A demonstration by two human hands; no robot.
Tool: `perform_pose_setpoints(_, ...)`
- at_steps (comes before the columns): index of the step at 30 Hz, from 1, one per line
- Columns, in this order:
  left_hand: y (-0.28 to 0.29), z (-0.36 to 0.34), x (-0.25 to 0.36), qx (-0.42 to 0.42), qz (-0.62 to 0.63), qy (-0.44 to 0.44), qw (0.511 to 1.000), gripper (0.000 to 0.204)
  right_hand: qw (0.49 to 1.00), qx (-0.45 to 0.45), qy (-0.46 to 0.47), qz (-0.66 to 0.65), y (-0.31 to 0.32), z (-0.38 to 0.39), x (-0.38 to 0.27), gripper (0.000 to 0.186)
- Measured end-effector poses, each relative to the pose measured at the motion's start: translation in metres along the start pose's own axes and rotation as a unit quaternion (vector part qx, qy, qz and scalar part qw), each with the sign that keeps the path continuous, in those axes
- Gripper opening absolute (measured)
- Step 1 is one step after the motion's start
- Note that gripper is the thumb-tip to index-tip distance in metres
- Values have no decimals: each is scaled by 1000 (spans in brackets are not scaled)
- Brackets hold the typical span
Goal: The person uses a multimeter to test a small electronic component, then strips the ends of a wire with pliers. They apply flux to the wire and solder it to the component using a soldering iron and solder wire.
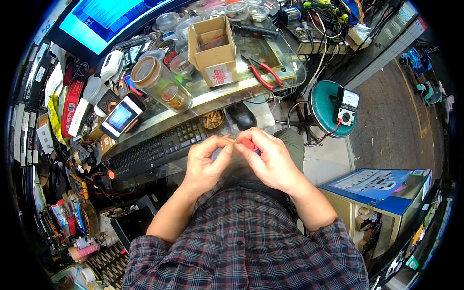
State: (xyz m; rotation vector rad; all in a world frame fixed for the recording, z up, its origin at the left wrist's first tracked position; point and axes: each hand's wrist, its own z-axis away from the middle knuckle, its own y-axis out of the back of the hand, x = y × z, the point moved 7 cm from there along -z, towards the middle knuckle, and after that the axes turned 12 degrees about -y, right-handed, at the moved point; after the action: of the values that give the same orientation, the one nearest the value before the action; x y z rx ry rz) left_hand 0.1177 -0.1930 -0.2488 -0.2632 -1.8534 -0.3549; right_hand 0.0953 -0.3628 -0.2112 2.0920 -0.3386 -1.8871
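Observation:
Both hands meet in front of my chest, above the keyboard's front edge and my lap. In my right hand [273, 162] is a small red and blue-purple piece [248, 143], mostly covered by the curled fingers and thumb; its kind does not show. My left hand [207, 163] is closed in a pinch, its thumb and forefinger tips touching or almost touching the right fingertips. Whatever sits between the left fingertips is too small to make out. Just beyond the hands lie a black mouse [241, 116] and a round dish of cigarette butts [211, 119].
A black keyboard [159, 147] rests on a pull-out shelf. On the glass desk stand an opened cardboard box [220, 75], red-handled pliers [265, 72], a jar [166, 92] and a propped phone [123, 116]. At right, a green stool [325, 108] carries a multimeter [346, 108], near a blue-topped cabinet [372, 183].

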Motion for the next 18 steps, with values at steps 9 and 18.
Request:
perform_pose_setpoints(9, -5, 11, 1, 79, -51, 33, 995, 9, 998, 7, 21, 54, -8, 3, -2, 21)
perform_pose_setpoints(18, -4, 10, -6, 113, 8, 42, 993, 12, 999, 21, 19, 37, -11, 5, 4, 20)
